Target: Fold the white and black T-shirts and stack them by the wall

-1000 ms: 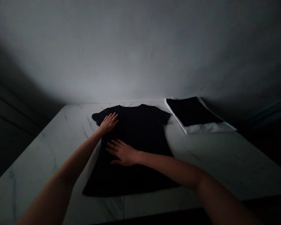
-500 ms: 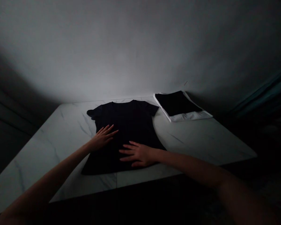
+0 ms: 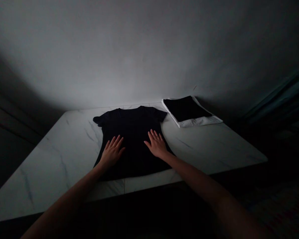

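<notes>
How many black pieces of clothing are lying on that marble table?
2: a black T-shirt spread flat mid-table, and a folded black garment on white fabric at back right. Others could be hidden in that stack.

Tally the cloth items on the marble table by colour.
Black: 2 (black T-shirt, folded black cloth)
White: 1 (folded white cloth, under the folded black one)
Total: 3
</notes>
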Tool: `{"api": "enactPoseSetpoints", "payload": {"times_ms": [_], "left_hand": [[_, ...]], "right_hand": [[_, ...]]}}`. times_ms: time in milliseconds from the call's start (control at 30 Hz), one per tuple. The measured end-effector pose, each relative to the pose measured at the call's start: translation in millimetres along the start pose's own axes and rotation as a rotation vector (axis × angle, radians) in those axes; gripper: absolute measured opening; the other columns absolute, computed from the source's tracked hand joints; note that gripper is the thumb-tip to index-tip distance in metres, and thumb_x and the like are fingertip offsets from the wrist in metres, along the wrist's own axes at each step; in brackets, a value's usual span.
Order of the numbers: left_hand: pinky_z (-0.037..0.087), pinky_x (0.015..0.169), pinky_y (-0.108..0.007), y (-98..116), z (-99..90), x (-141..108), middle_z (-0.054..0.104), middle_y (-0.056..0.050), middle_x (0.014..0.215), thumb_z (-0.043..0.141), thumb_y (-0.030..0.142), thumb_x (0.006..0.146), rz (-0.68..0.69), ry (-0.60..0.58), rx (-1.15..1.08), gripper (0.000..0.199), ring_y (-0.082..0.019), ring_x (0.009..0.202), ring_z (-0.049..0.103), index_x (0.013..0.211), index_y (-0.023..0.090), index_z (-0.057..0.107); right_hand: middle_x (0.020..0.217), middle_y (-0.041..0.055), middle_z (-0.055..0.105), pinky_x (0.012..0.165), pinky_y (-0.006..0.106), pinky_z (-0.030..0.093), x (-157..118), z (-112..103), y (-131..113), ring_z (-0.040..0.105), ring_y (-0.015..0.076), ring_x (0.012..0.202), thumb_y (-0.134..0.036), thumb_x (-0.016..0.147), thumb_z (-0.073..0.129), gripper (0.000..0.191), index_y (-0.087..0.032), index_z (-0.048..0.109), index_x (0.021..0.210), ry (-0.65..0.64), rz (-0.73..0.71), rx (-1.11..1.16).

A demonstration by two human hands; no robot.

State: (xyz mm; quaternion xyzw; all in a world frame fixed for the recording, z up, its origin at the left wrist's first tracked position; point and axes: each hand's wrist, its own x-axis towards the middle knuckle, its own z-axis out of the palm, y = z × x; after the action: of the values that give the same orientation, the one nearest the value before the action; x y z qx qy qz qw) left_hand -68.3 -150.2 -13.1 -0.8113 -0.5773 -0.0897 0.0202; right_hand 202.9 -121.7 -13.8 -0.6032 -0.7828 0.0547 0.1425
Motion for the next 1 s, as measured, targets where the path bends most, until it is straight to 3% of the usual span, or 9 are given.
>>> {"api": "enactPoseSetpoints", "payload": {"times_ms": [100,200,333,500,700,800,900,1000], "left_hand": [[0.033,0.113,-0.054,-35.4,-9.8,-55.5,0.044,-0.015,0.154,0.037,0.044,0.097,-0.066,0.081,0.039,0.057,-0.034,0.145,0.035,0.148,0.019,0.040],[0.044,0.100,-0.051,-49.9,-27.4,-92.7,0.061,-0.019,0.133,0.044,0.047,0.093,-0.205,0.149,0.055,0.054,-0.036,0.126,0.054,0.137,0.016,0.048],[0.048,0.079,-0.042,-37.3,-44.4,-105.7,0.070,-0.008,0.088,0.042,0.043,0.093,-0.332,0.118,-0.049,0.041,-0.030,0.091,0.067,0.125,0.018,0.050],[0.043,0.060,-0.029,-29.5,-52.4,-105.5,0.059,0.003,0.066,0.041,0.039,0.089,-0.342,0.048,-0.305,0.029,-0.020,0.060,0.062,0.112,0.023,0.048],[0.044,0.059,-0.027,-44.1,-62.6,-115.9,0.061,0.004,0.067,0.043,0.038,0.087,-0.392,-0.123,-0.371,0.018,-0.018,0.060,0.063,0.099,0.026,0.050],[0.048,0.064,-0.030,-45.6,-68.3,-118.3,0.065,0.001,0.075,0.045,0.032,0.087,-0.372,-0.182,-0.276,0.018,-0.020,0.068,0.065,0.101,0.026,0.055],[0.052,0.077,-0.038,-31.0,-69.6,-106.9,0.068,-0.007,0.094,0.052,0.028,0.085,-0.274,-0.114,-0.073,0.020,-0.026,0.087,0.066,0.102,0.025,0.063],[0.051,0.096,-0.044,2.4,-55.4,-77.9,0.064,-0.011,0.123,0.053,0.028,0.089,-0.085,-0.004,-0.052,0.034,-0.029,0.113,0.061,0.121,0.025,0.063]], "right_hand": [[0.159,0.0188,0.032,0.118,0.056,0.024,-53.4,-4.7,38.7,0.029,0.0324,0.148,-0.051,0.100,0.034,0.065,-0.011,0.040,0.151,0.083,0.017,-0.030],[0.143,0.0216,0.053,0.106,0.053,0.041,-89.4,-14.1,64.9,0.049,0.0318,0.133,-0.043,0.101,0.032,0.054,-0.011,0.050,0.141,0.210,0.044,-0.001],[0.104,0.0178,0.070,0.087,0.045,0.050,-108.5,-20.7,66.5,0.065,0.0283,0.097,-0.039,0.101,0.034,0.042,-0.014,0.062,0.120,0.310,0.097,-0.021],[0.107,0.0144,0.072,0.072,0.035,0.053,-113.3,-21.9,62.7,0.069,0.0248,0.089,-0.036,0.103,0.033,0.036,-0.019,0.059,0.120,0.280,0.131,0.007],[0.106,0.0108,0.073,0.064,0.034,0.053,-120.9,-29.0,87.9,0.071,0.0246,0.084,-0.037,0.102,0.035,0.031,-0.023,0.060,0.114,0.222,0.161,-0.025],[0.106,0.0123,0.072,0.066,0.036,0.053,-122.5,-37.7,85.3,0.069,0.0263,0.085,-0.031,0.100,0.037,0.029,-0.022,0.062,0.112,0.159,0.173,-0.103],[0.112,0.0206,0.067,0.080,0.047,0.053,-111.5,-43.3,56.4,0.065,0.0333,0.099,-0.026,0.098,0.042,0.031,-0.016,0.063,0.118,0.134,0.165,-0.184],[0.141,0.0229,0.052,0.102,0.054,0.045,-88.4,-35.2,4.0,0.050,0.0370,0.129,-0.026,0.098,0.045,0.043,-0.014,0.053,0.138,0.109,0.040,-0.072]]}}
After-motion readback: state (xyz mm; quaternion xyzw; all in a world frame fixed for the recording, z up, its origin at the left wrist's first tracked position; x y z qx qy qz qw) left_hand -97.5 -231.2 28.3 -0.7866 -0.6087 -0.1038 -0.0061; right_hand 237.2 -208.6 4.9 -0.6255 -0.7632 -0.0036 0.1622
